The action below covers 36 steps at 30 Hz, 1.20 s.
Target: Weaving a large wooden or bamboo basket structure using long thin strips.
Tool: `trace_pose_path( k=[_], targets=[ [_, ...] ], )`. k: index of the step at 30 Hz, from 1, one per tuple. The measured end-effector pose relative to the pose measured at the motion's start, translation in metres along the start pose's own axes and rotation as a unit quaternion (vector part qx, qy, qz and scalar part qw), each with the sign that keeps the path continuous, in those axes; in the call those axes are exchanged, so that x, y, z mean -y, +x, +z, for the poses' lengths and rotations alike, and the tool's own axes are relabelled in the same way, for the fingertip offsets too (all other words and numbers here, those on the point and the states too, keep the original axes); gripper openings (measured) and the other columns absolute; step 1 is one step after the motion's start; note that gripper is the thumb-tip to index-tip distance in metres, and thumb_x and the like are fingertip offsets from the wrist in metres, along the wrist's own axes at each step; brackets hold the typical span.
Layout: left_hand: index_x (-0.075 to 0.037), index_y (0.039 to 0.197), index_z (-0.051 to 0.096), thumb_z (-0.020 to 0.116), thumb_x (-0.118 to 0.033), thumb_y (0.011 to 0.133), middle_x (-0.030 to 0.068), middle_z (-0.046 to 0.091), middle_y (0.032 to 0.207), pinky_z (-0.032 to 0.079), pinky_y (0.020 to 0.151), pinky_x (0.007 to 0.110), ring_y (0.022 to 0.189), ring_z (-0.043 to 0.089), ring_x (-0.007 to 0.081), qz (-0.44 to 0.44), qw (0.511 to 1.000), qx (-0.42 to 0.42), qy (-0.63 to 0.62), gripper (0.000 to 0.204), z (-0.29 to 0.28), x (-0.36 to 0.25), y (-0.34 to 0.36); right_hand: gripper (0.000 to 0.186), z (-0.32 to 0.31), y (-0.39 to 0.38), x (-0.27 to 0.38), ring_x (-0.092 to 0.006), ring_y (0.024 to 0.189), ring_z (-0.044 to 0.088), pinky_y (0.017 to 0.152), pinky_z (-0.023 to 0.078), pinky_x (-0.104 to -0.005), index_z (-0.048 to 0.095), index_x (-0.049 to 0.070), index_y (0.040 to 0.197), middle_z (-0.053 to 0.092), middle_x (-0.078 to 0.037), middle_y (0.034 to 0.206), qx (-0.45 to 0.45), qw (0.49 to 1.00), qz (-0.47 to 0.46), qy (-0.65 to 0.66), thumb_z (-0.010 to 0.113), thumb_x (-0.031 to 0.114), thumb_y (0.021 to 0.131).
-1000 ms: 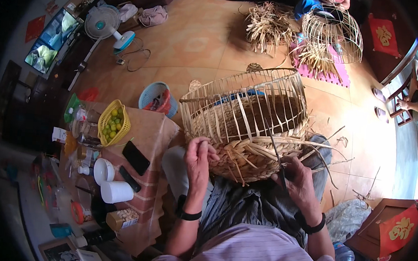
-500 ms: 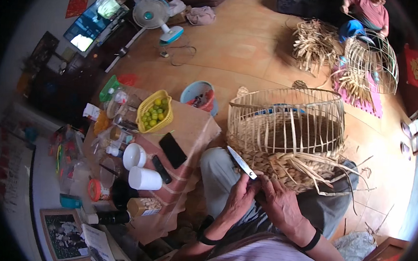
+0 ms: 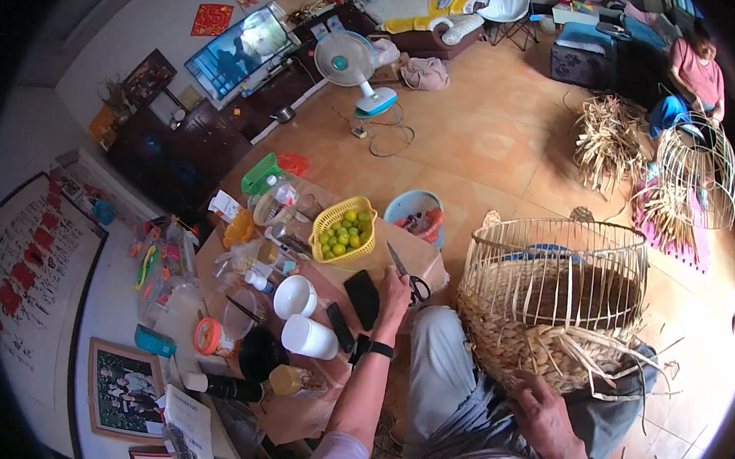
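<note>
now the left hand (image 3: 395,292), which was at the basket (image 3: 553,301) a second ago, lays the scissors (image 3: 409,278) on the tabletop (image 3: 417,251), fingers clamped on them, while the right hand (image 3: 545,417), fingers curled, steadies the basket in the lap.

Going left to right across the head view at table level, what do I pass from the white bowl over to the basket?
white bowl → black phone → left hand holding the scissors → unfinished woven basket, with the right hand at its base.
</note>
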State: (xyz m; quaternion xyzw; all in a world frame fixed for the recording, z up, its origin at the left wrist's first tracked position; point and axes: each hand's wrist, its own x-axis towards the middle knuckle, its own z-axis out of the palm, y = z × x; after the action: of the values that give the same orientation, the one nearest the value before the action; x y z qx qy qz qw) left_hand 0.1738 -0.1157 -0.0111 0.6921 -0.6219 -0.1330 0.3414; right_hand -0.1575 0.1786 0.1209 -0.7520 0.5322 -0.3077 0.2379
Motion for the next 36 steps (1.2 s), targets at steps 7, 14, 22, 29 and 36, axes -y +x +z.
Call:
trace_pose_path(
  k=[7,14,22,29,36],
  targets=[
    [0.003,0.118,0.062,0.053,-0.021,0.103,0.0299,0.071,0.108,0.055,0.089,0.056,0.104,0.07,0.0475,0.068,0.985,0.048,0.149,0.03,-0.003,-0.024,0.008,0.025,-0.017,-0.02,-0.014,-0.0409,0.102,0.069,0.083,0.059,-0.0467,0.069,0.004,0.106,0.066,-0.017,0.121,-0.101,0.992,0.072,0.003,0.073,-0.003,0.083],
    [-0.003,0.106,0.069,0.072,-0.01,0.091,0.017,0.071,0.103,0.057,0.081,0.045,0.095,0.071,0.036,0.181,0.977,0.037,0.107,0.017,-0.03,-0.068,-0.001,0.024,-0.044,-0.009,-0.037,-0.0384,0.09,0.065,0.077,0.054,-0.0438,0.067,0.003,0.108,0.063,-0.017,0.1,-0.187,0.976,0.107,-0.024,0.071,-0.006,0.086],
    [-0.006,0.114,0.071,0.083,-0.003,0.081,0.0121,0.072,0.108,0.057,0.088,0.041,0.103,0.071,0.0336,0.323,0.908,0.224,-0.143,0.036,-0.026,-0.217,-0.138,0.039,-0.065,0.011,-0.07,-0.0359,0.107,0.057,0.092,0.05,-0.046,0.062,0.006,0.118,0.06,-0.014,0.112,-0.18,0.95,0.12,-0.225,0.078,0.013,0.084],
    [-0.008,0.117,0.071,0.08,-0.002,0.084,0.015,0.075,0.105,0.055,0.091,0.044,0.099,0.071,0.0348,0.28,0.91,0.241,-0.19,0.035,-0.003,-0.207,-0.147,0.047,-0.073,0.016,-0.087,-0.036,0.104,0.056,0.09,0.05,-0.0464,0.063,0.006,0.119,0.058,-0.013,0.108,-0.136,0.959,0.108,-0.226,0.084,0.017,0.078],
    [-0.01,0.117,0.073,0.078,-0.002,0.086,0.0139,0.075,0.099,0.055,0.087,0.043,0.094,0.071,0.0328,0.315,0.908,0.223,-0.164,0.032,0.004,-0.204,-0.139,0.03,-0.081,0.019,-0.097,-0.0363,0.102,0.054,0.09,0.049,-0.0456,0.057,0.004,0.109,0.054,-0.015,0.104,-0.116,0.967,0.041,-0.222,0.072,0.008,0.084]
  ],
)
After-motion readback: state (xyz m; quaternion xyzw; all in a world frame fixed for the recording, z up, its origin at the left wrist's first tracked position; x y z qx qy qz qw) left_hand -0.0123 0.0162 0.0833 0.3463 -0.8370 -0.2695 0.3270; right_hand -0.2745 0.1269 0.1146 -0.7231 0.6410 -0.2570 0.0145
